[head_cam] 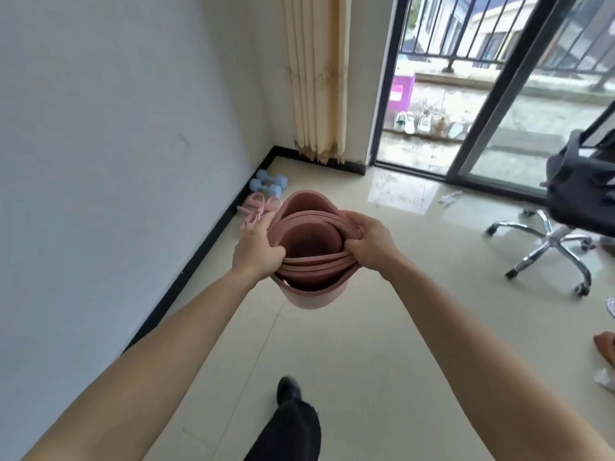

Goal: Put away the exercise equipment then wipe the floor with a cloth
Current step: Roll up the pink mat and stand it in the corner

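A loosely rolled pink exercise mat (311,247) stands upright in front of me, its open top end facing the camera. My left hand (256,247) grips its left rim and my right hand (369,242) pinches the layers on its right rim. Beyond the mat, against the left wall, lie two light blue dumbbells (268,184) and a pink pull-rope exerciser (259,206) on the tiled floor (366,344). No cloth can be made out.
A white wall with a black skirting board runs along the left. A cream curtain (316,78) hangs in the corner beside an open sliding glass door (432,94). An office chair (559,237) with a dark bag stands at right. My foot (288,389) is below.
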A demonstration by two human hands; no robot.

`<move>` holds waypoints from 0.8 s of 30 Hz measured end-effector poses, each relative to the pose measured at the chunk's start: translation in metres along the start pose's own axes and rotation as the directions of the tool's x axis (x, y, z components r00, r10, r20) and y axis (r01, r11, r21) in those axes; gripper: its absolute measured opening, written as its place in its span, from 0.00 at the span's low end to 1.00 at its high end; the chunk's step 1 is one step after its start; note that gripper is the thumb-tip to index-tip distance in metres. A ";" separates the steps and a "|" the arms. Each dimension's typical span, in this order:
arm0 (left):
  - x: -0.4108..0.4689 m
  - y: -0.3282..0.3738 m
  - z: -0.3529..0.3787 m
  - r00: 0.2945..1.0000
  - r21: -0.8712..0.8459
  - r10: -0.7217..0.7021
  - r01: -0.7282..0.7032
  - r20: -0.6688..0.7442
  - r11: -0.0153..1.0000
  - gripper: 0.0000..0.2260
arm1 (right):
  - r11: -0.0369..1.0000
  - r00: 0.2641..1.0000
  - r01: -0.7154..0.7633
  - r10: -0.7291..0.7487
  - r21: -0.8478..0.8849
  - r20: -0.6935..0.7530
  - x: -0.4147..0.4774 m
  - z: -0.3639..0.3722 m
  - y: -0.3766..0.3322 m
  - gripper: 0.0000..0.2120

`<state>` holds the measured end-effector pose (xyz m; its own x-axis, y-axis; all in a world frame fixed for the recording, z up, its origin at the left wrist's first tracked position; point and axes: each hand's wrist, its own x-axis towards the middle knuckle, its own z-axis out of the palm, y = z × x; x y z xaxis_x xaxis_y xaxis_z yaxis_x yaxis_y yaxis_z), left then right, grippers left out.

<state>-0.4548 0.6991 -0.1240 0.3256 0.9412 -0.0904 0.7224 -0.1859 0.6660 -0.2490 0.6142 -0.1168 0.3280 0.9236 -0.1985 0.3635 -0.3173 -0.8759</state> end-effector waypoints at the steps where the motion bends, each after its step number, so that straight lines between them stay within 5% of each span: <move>1: 0.018 0.000 -0.002 1.000 -0.010 0.004 -0.004 -0.022 1.000 0.37 | 1.000 1.000 0.018 -0.018 -0.008 0.001 0.018 -0.003 -0.007 0.30; 9: 0.227 -0.017 0.003 1.000 -0.023 -0.005 0.005 -0.010 1.000 0.32 | 0.997 0.999 0.027 -0.023 -0.066 0.048 0.206 -0.022 -0.042 0.30; 17: 0.400 0.046 -0.035 1.000 -0.082 -0.025 0.025 0.003 0.996 0.15 | 0.998 0.999 0.026 -0.028 -0.051 -0.046 0.384 -0.052 -0.077 0.30; 24: 0.555 0.060 -0.018 0.993 -0.108 -0.120 0.118 -0.017 0.987 0.16 | 0.997 0.999 0.045 -0.046 -0.065 -0.018 0.552 -0.073 -0.073 0.27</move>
<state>-0.2416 1.2155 -0.1208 0.2259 0.9614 -0.1573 0.6856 -0.0422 0.7268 -0.0304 1.1317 -0.1307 0.3267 0.9332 -0.1496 0.4339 -0.2888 -0.8534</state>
